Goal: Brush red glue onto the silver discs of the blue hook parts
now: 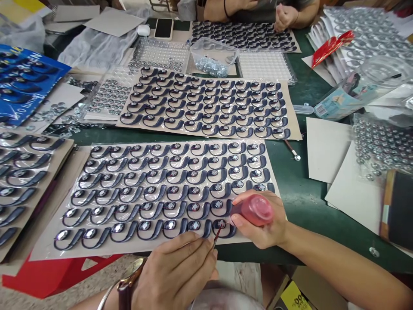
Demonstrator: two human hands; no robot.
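My right hand (269, 230) is wrapped round a pinkish-red squeeze bottle (256, 209), its base turned up toward me and its tip pointing down at the front row. In my left hand (180, 269) is a thin dark-red stick (217, 234), its point at the round end of a dark curved piece (222, 228). That piece is on a card sheet (45, 245) under clear film, with rows of dark hook-shaped pieces. Shiny round gems sit on many of their round ends. Fingers of my left hand rest at the sheet's front edge.
A second filled card (295, 129) lies behind, and a stack of cards (32, 185) stands at the left. Farther back are a clear tub (214, 51) of gems and a phone (164, 29). Another person's hands (285, 17) are across the table. A stick with a gem (292, 150) lies right.
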